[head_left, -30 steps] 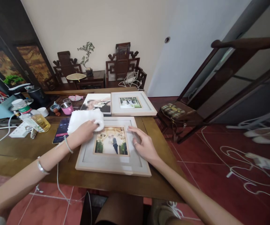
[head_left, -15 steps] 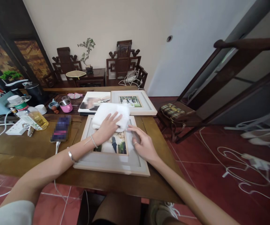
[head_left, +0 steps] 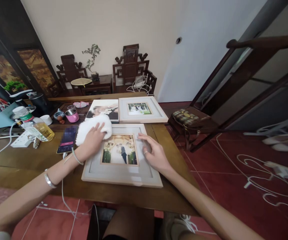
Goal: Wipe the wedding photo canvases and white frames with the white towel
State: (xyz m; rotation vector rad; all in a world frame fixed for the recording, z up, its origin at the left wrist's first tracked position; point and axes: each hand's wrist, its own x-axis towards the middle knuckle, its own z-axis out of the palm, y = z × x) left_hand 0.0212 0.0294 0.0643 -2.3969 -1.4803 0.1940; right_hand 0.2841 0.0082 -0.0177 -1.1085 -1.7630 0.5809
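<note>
Where the left hand [head_left: 94, 137] rests: center-left of frame, on the white cloth [head_left: 85, 129], fingers a bit spread over the top; can't tell if the thumb pinches it, so how closed this grip is stays unclear.
White cloth: bunched over near frame's upper left corner, partly past its left edge.
Right hand [head_left: 156, 155]: at near frame's right side, fingers loosely curved, grip open with nothing clasped, fingertips at the surface.
Near frame [head_left: 124, 180]: center, flat on worktop [head_left: 11, 161]; pale wood, holds a photo [head_left: 120, 153] of two people inside a pale mount.
Far frame [head_left: 160, 115]: behind near frame, holds a smaller photo with greenery; printed panel [head_left: 111, 115] just beside it on the left.
Bottle [head_left: 32, 121]: left, white cap, green label, yellow liquid in lower part.
Light-blue box [head_left: 1, 119]: far left, pens and other slim items sticking up out of it.
Pink mug [head_left: 72, 117]: left of printed panel, clear rim at its mouth; inside or behind, can't tell.
Dark pot [head_left: 37, 102]: upper left, contents hidden.
Plant pot [head_left: 94, 78]: upper middle-left, small tree in it.
Phone [head_left: 66, 143]: left of white cloth, screen lit.
</note>
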